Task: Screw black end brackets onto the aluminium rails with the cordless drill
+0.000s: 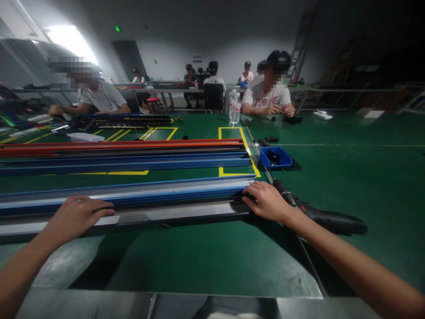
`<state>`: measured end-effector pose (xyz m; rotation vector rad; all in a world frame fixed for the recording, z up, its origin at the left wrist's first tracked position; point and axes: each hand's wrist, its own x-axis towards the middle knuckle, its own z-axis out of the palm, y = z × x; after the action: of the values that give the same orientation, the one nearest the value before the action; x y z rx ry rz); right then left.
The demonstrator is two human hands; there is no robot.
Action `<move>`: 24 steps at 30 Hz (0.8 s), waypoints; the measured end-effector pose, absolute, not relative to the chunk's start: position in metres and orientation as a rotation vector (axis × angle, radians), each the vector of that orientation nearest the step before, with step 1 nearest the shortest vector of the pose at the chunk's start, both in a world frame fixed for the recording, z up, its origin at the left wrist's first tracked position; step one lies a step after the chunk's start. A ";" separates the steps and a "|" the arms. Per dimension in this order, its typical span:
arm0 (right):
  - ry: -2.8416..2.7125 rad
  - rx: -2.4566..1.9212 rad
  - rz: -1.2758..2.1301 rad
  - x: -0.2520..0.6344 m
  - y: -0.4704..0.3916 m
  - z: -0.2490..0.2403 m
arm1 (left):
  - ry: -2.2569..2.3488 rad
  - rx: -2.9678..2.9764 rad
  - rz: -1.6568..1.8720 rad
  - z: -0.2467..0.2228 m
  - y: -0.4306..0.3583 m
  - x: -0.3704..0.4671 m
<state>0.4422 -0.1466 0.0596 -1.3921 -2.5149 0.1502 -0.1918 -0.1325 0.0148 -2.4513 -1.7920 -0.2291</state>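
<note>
A long black profile strip [192,212] with a pale silver face lies along the near side of the table. My left hand [75,217] is closed over its left part, the index finger and thumb near each other along it. At the strip's right end, my right hand [265,200] has its fingers curled around the edge; the fingertips are partly hidden. Just behind lies a blue and silver profile strip [179,188], which my right fingers come close to. A black power drill [328,218] rests on its side to the right of my right wrist.
Farther back lie more blue profiles [199,161] and an orange one [149,144]. A blue bin [275,158] with dark small parts stands beyond the drill. A water bottle [234,108] stands near a seated person [267,95]; another person [102,97] sits at the left.
</note>
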 end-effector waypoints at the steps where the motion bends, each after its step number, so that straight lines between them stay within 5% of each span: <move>1: -2.519 -1.377 0.095 0.441 -0.144 0.064 | -1.846 -2.484 -0.208 0.019 -0.132 -0.189; 6: -2.506 -1.351 -0.179 0.432 -0.117 0.083 | -2.190 -2.526 -0.100 0.038 -0.128 -0.183; 11: -2.640 -1.340 -0.019 0.429 -0.073 0.069 | -2.308 -2.509 -0.237 0.047 -0.113 -0.184; 24: -2.690 -1.449 0.131 0.430 -0.048 0.040 | -2.137 -2.274 0.266 0.047 -0.086 -0.165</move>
<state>0.4300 -0.0478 0.0397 -1.4490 -2.6904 0.1314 -0.1651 -0.0864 0.0467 -2.2737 -2.1368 0.2655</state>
